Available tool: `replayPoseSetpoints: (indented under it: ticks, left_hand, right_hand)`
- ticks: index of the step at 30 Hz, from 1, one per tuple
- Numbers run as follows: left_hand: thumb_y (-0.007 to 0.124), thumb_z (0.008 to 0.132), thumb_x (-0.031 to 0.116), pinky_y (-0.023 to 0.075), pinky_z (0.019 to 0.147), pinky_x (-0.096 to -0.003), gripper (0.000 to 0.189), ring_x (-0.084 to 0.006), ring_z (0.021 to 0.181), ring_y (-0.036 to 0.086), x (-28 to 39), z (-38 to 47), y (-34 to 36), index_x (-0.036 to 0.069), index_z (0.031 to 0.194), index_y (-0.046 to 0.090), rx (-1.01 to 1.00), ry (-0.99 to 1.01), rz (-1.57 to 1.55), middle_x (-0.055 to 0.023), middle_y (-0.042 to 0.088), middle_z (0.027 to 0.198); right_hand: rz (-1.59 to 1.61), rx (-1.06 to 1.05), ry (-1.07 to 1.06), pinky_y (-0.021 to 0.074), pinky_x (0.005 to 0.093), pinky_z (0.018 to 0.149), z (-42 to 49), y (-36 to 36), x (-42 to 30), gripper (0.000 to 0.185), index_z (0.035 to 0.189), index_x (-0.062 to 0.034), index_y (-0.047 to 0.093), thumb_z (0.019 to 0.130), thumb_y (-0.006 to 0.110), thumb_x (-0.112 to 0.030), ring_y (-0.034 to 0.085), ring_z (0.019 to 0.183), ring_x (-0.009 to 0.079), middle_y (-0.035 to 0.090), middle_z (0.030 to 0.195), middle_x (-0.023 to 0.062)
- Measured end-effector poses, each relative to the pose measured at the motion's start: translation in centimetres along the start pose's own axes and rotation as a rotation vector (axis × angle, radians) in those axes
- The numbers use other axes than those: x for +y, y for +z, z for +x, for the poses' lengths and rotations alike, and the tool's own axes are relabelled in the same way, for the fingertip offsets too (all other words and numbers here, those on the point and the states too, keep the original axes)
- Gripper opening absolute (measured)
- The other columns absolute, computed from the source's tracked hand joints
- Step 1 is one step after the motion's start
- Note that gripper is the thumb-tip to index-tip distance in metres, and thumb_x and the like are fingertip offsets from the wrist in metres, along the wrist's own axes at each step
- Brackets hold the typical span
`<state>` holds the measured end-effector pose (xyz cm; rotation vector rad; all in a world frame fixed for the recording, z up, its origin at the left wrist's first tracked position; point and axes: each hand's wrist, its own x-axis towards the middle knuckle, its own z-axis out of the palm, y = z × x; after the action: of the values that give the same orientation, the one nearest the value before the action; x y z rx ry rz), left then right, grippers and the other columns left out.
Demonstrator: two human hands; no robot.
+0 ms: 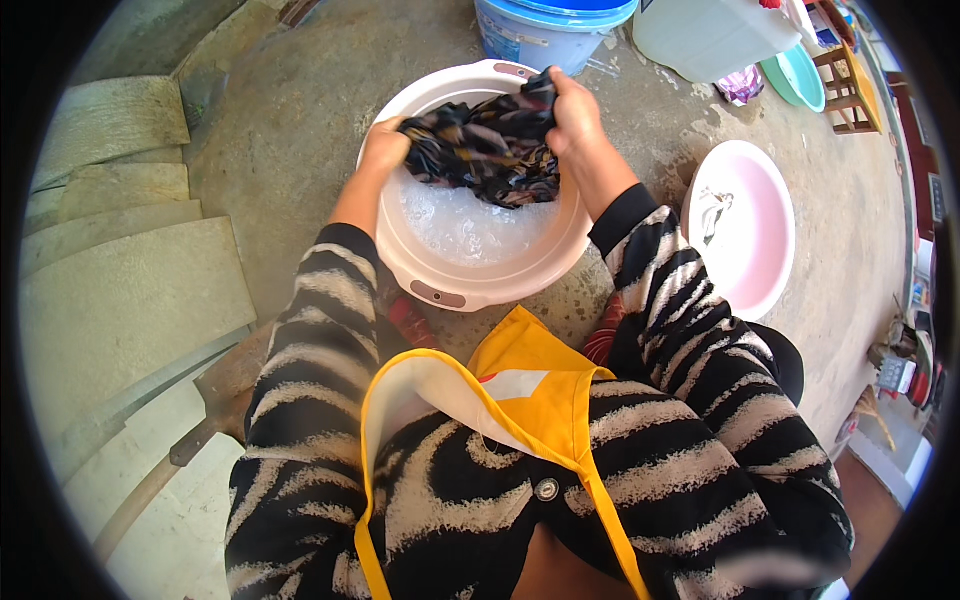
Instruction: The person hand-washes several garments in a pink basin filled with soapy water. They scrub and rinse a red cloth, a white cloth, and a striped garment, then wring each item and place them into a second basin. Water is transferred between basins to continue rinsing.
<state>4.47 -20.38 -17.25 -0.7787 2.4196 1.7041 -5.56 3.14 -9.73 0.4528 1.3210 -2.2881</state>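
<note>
A dark patterned cloth (487, 150), wet and bunched, is stretched between my two hands over a pale pink plastic basin (480, 289). My left hand (386, 146) grips its left end near the basin's left rim. The other end is in my right hand (576, 112), raised at the basin's upper right rim. Part of the cloth hangs down to the soapy water (472, 232), which is cloudy and topped with suds. The fingertips of both hands are partly hidden by the cloth.
Right of the basin stands a pink and white basin (757, 225) with a small pale item in it. A blue bucket (540, 37), a translucent container (712, 34) and a turquoise basin (799, 79) are beyond. Stone slabs (135, 300) and a wooden-handled tool (150, 480) lie at the left.
</note>
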Motion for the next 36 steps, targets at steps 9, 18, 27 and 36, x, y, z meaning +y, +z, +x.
replayPoseSetpoints:
  ticks: [9,18,27,36]
  left_hand:
    - [0.035,0.081,0.004,0.0504,0.083,-0.0357,0.026,-0.0218,0.088,0.063,5.6,2.9,1.3,-0.004,0.086,0.060,0.124,-0.177,-0.981,-0.0117,0.064,0.094]
    - [0.052,0.072,0.000,0.0484,0.066,-0.0375,0.020,-0.0307,0.073,0.066,14.0,-11.0,16.4,-0.002,0.091,0.059,-0.212,0.526,0.036,-0.0247,0.060,0.074]
    - [0.063,0.077,0.012,0.0466,0.054,-0.0413,0.017,-0.0381,0.058,0.057,5.4,-3.2,9.2,-0.001,0.067,0.056,0.289,0.261,0.193,-0.0201,0.058,0.060]
    - [0.058,0.077,0.013,0.0442,0.089,-0.0395,0.039,-0.0392,0.102,0.059,0.9,-0.7,6.9,-0.001,0.114,0.059,-0.242,-0.062,0.568,-0.0265,0.063,0.105]
  right_hand:
    - [-0.216,0.203,0.453,0.0539,0.0527,0.073,-0.3,-7.3,3.7,0.048,0.130,-0.0085,0.043,0.094,0.043,-0.041,0.052,0.110,0.0371,0.050,0.125,0.0169]
    - [0.106,-0.097,0.117,0.0493,0.0456,0.088,-1.4,-10.8,7.7,0.039,0.122,-0.0112,0.050,0.093,0.047,-0.038,0.056,0.108,0.0223,0.057,0.117,0.0108]
    - [0.399,-0.016,0.664,0.0496,0.0514,0.081,-2.8,-4.1,9.2,0.028,0.106,-0.0049,0.052,0.080,0.050,-0.014,0.059,0.090,0.0330,0.058,0.101,0.0169]
    - [0.283,-0.023,0.531,0.0522,0.0526,0.069,0.2,-5.6,7.5,0.039,0.108,-0.0088,0.044,0.071,0.052,-0.003,0.057,0.083,0.0325,0.052,0.096,0.0158]
